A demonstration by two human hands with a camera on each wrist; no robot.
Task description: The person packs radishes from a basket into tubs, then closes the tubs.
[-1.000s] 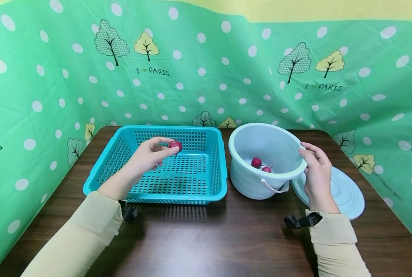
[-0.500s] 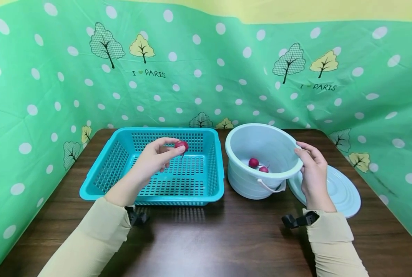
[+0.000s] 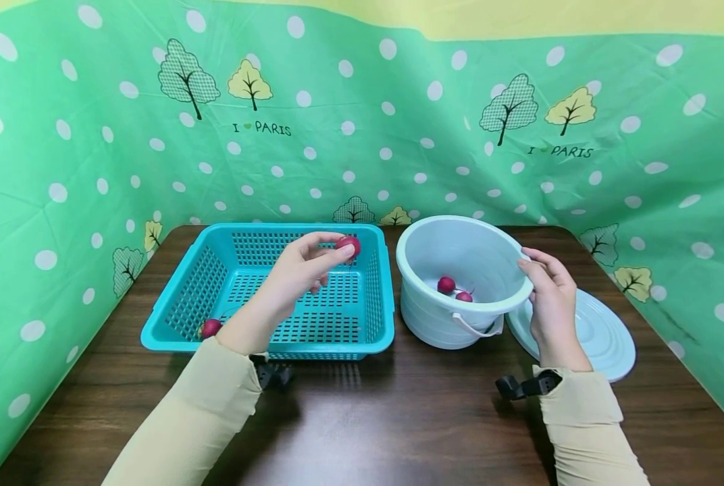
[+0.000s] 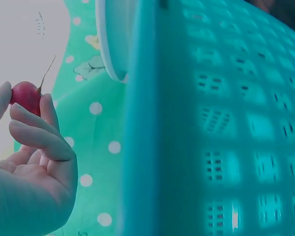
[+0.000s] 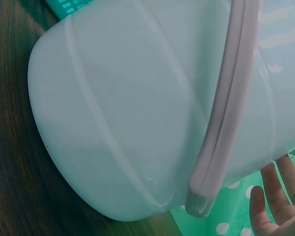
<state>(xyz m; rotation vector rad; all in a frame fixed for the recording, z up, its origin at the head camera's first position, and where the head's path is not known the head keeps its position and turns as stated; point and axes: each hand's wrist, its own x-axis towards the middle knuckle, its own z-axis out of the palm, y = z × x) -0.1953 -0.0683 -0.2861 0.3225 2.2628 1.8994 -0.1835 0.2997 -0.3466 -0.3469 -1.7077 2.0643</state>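
Note:
My left hand [image 3: 295, 273] is above the teal basket [image 3: 386, 331], pinching a red radish [image 3: 348, 248] between thumb and fingers. In the left wrist view, the held radish [image 4: 26, 97] shows its thin root pointing up. Another radish [image 3: 211, 329] lies in the basket's near left corner, beside my wrist. On the right, my right hand [image 3: 553, 304] grips the rim of a pale blue bucket [image 3: 441, 327], thumb over the edge. Two radishes [image 3: 446, 285] lie inside on its floor. The right wrist view shows the bucket's wall and its pale handle [image 5: 223, 108] hanging down.
A pale blue round lid [image 3: 605, 334] lies on the dark wooden table [image 3: 386, 418], partly behind my right hand and the bucket. A green dotted cloth [image 3: 313, 142] hangs behind the table. A narrow gap separates basket from bucket.
My left hand has carried the radish to the right across the basket, toward the bucket. This uncovers the radish in the basket's near left corner. My right hand keeps its grip on the rim.

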